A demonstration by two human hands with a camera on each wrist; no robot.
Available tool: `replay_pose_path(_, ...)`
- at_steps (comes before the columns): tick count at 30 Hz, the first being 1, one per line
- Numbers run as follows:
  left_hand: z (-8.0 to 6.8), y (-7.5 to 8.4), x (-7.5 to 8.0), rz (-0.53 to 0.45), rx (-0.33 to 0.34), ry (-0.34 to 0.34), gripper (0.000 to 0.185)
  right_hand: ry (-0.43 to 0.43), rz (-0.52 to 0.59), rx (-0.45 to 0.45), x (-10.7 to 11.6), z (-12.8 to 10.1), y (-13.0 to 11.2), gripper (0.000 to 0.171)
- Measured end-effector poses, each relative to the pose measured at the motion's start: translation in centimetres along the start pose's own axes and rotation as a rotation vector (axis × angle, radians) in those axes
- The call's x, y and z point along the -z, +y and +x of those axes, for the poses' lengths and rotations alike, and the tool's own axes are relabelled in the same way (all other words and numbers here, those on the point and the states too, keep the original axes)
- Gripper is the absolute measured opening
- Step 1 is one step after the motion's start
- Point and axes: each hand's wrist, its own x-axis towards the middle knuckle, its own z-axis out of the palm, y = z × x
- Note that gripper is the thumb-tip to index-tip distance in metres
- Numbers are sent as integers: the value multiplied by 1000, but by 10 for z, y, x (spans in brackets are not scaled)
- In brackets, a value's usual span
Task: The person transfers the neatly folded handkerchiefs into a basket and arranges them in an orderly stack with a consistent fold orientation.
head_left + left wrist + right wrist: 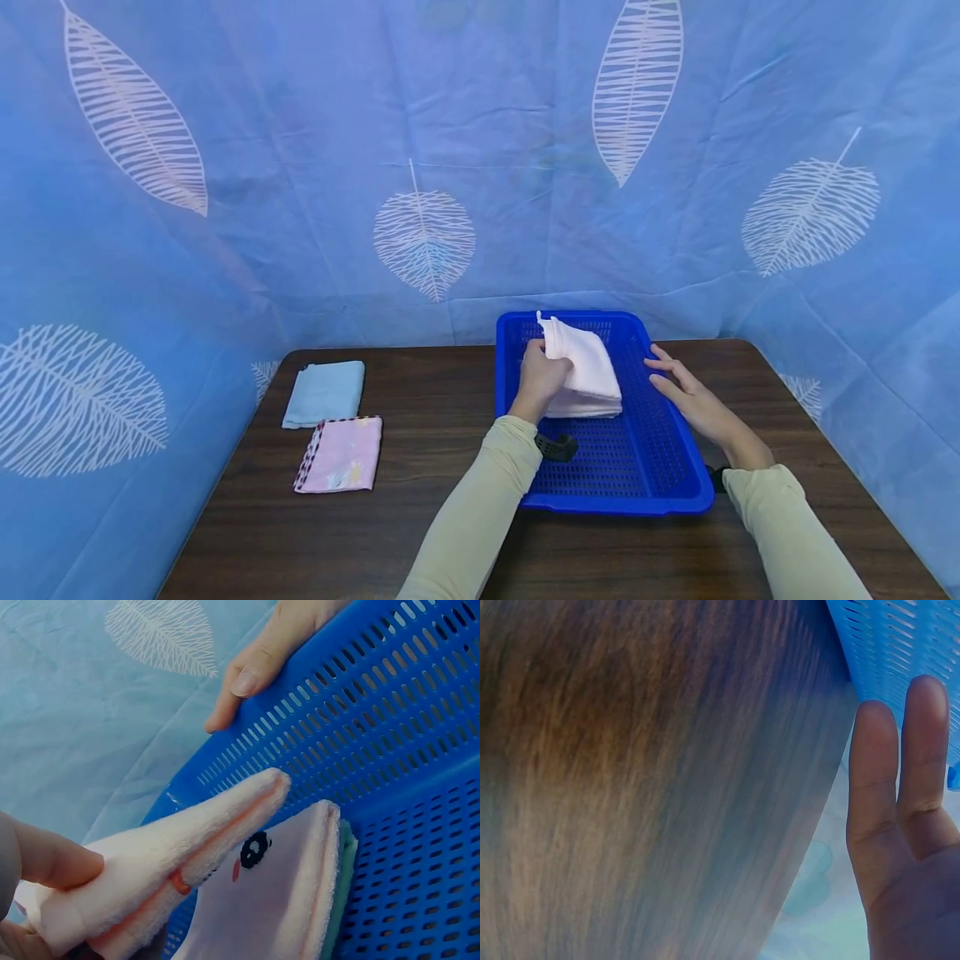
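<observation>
The pink towel (581,354) sits at the centre of the head view, lifted at one end by the left hand (542,377), whose grip pinches its folded edge while the rest droops onto the stack of folded towels (588,404) inside the blue basket (675,492). In the left wrist view the same pink towel (172,862) rises as a folded wedge from lower left toward the middle, thumb (52,859) pressed on its side, above a towel with an embroidered face (255,851) lying on the stack.

Starting nearest: two pale sleeves come in from the bottom of the frame, and the basket's front rim lies just beyond them on the dark wooden tabletop (420,517). The right hand (686,392) rests with straight, relaxed fingers along the basket's right wall, holding nothing.

Judging by this, the step in hand is taking the top towel off the stack. The next move would call for lifting it clear of the basket's wall without dragging the towel beneath.

Toward the left of the frame, a patterned pink towel (341,454) lies flat, and just behind it a light blue towel (325,392). Farthest back hangs a blue leaf-printed curtain (420,167).
</observation>
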Motion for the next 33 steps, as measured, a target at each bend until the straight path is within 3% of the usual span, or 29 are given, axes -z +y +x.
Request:
replay_pose_path(7, 5, -1, -3, -54, 38, 1, 45, -2, 6, 3, 1, 1, -1, 63)
replay_pose_path(13, 7, -2, -5, -140, 100, -46, 46, -5, 18, -2, 0, 0, -2, 63)
replay_pose_path(20, 7, -4, -7, -150, 140, -95, 47, -1, 30, 17, 1, -2, -1, 62)
replay_pose_path(30, 8, -6, -7, -251, 221, -128, 46, -6, 41, 20, 1, -2, -1, 62)
replay_pose_path(33, 6, -6, -5, -234, 222, -145, 50, -7, 36, 15, 0, -2, -1, 63)
